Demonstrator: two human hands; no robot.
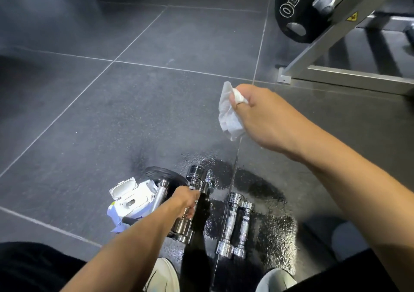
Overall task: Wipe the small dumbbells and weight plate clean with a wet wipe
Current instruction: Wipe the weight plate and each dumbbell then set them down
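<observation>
Wipes pack [132, 202], lid open, just left of my left hand [186, 202]; small dark weight plate [164, 174] just beyond it. Left hand curled round handle of chrome dumbbell [197, 173], long axis running away from me. Two more dumbbells [230, 224] side by side on wet floor [268, 191], right of left hand. Right hand [268, 121] pinches wet wipe [228, 112], well beyond held dumbbell; wipe must come back toward me, leftward.

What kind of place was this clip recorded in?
Most likely a gym: a large black plate hangs on a metal machine frame, and chrome dumbbells lie on the dark tiled floor.
</observation>
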